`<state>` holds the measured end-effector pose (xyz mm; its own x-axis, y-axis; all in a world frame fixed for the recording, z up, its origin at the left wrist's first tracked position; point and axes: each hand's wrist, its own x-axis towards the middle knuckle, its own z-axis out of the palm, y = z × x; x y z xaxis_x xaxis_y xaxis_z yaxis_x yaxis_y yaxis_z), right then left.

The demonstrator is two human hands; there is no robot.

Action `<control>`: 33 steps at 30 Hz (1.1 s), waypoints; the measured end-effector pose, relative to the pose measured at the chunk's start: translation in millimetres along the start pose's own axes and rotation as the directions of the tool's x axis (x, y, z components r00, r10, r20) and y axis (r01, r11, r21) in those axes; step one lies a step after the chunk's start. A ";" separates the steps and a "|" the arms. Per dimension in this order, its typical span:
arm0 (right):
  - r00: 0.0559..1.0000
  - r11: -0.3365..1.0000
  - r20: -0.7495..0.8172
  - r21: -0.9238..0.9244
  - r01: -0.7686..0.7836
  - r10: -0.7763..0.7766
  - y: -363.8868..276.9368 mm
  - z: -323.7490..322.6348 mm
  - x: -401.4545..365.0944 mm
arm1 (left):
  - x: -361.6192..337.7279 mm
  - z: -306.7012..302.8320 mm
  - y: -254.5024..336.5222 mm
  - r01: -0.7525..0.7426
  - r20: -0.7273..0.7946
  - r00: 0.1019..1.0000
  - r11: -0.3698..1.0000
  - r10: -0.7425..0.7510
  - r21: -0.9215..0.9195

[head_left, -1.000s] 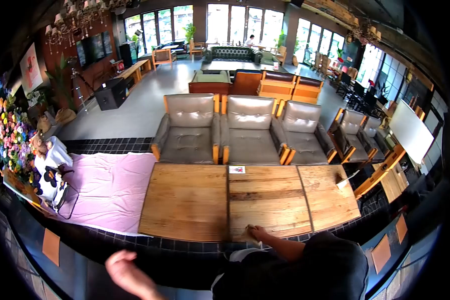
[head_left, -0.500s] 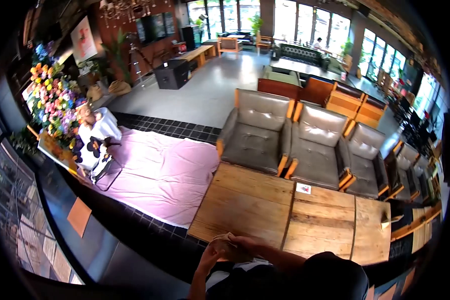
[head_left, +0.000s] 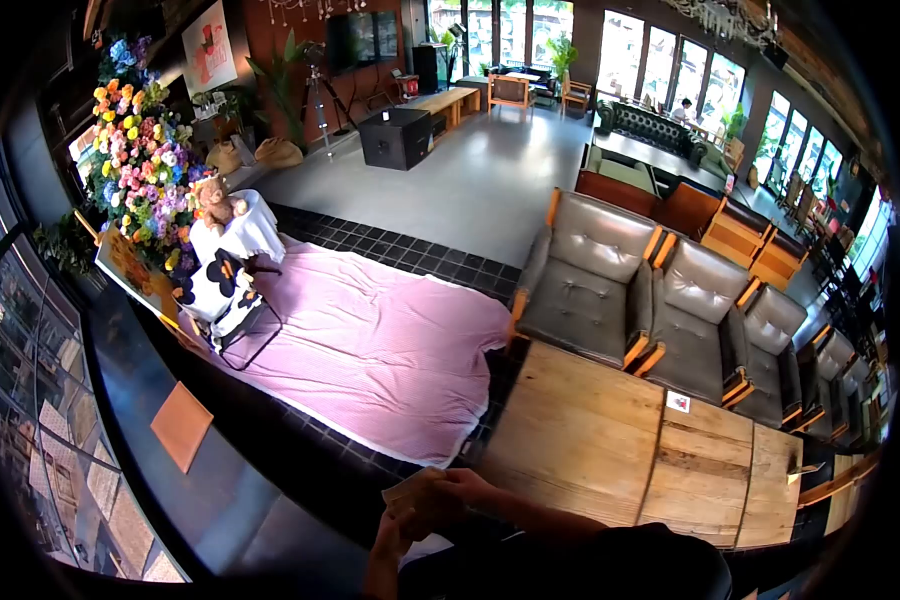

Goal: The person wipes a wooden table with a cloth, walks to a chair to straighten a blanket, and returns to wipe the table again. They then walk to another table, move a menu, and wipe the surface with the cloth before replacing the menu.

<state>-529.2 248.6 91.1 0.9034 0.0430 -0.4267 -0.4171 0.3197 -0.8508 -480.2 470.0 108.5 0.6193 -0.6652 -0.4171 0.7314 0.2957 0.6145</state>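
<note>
My left hand (head_left: 394, 527) is low in the view, its fingers closed on a small tan item (head_left: 425, 506) with a pale flat edge. My right hand (head_left: 467, 486) grips the same item from the far right side. Shadow hides what kind of thing it is. Both hands are in front of my body, beside the near left corner of a wooden table (head_left: 570, 430). A pink blanket (head_left: 380, 340) lies spread on the floor beyond them.
Grey leather armchairs (head_left: 585, 280) line the table's far side. A small card (head_left: 678, 401) lies on the tabletop. Left are a flower display (head_left: 140, 160), a teddy bear (head_left: 215, 203) on a white-draped table (head_left: 255, 232), a folding chair (head_left: 235, 315) and a brown square pad (head_left: 182, 427).
My view has turned left, so the room appears shifted right. Both hands stay together on the tan item, which is now held at a different angle with its pale edge showing.
</note>
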 end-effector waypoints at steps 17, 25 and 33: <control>0.945 0.950 -0.312 -0.312 -0.006 -0.097 -64.5 76.7 222.3 | 125.1 -100.0 196.2 -0.326 0.072 0.911 0.602 0.406 0.729; 0.941 0.941 -0.333 0.333 0.057 0.061 -86.0 30.6 316.0 | 237.4 -37.8 323.9 -0.182 0.157 0.981 0.274 0.111 0.944; 1.000 0.945 -0.022 -0.325 -0.027 0.021 -165.9 -18.0 448.8 | 328.2 -129.1 407.9 -0.139 -0.111 0.875 0.463 0.471 0.875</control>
<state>-56.3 197.9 35.3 0.8921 0.0287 -0.4508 -0.4508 -0.0069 -0.8926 58.3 460.8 135.8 0.9183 -0.3666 -0.1494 0.0029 -0.3712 0.9286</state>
